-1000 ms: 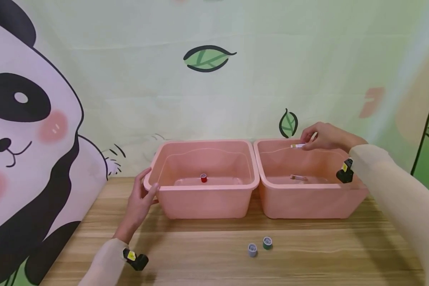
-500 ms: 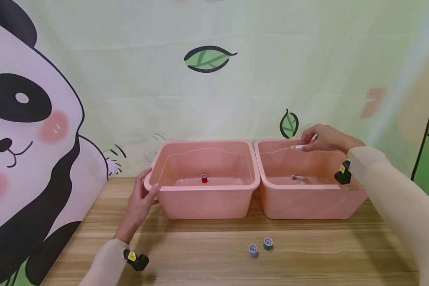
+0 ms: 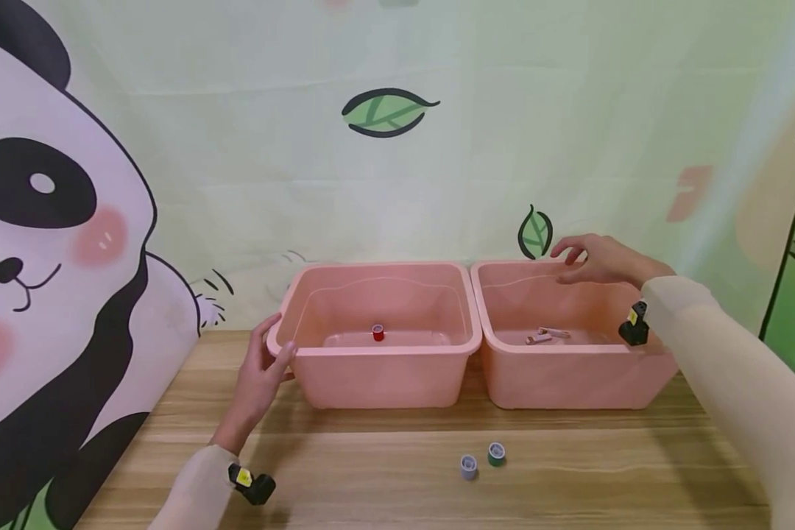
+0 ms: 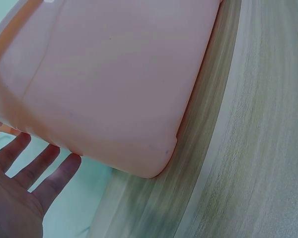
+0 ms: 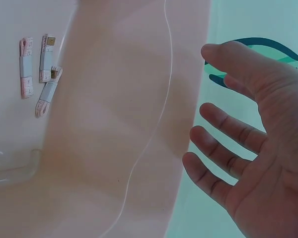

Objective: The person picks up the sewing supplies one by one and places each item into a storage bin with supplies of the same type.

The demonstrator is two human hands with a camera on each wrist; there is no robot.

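Note:
My right hand (image 3: pixel 599 259) hangs over the back of the right pink bin (image 3: pixel 583 379), fingers spread and loosely bent, holding nothing. On that bin's floor lie folded soft measuring tapes, each with a white paper band; the right wrist view shows three: one tape (image 5: pixel 26 68) apart, another tape (image 5: pixel 47 57) touching a slanted tape (image 5: pixel 48 92). My left hand (image 3: pixel 260 379) holds the front left corner of the left pink bin (image 3: pixel 380 379), thumb at the rim. In the left wrist view its fingers (image 4: pixel 59 176) touch the bin's side wall. A small red cylinder (image 3: pixel 378 333) stands inside this bin.
Two small cylinders with whitish tops, one grey-blue (image 3: pixel 468 467) and one green (image 3: pixel 496 454), stand on the wooden table (image 3: pixel 371 471) before the bins. The bins stand side by side against a green cloth backdrop (image 3: pixel 397 199) with a printed panda (image 3: pixel 46 294).
The measuring tape that my right hand pinched has dropped into the right bin, beside those there. The right hand's fingers have parted. My left hand stays on the left bin.

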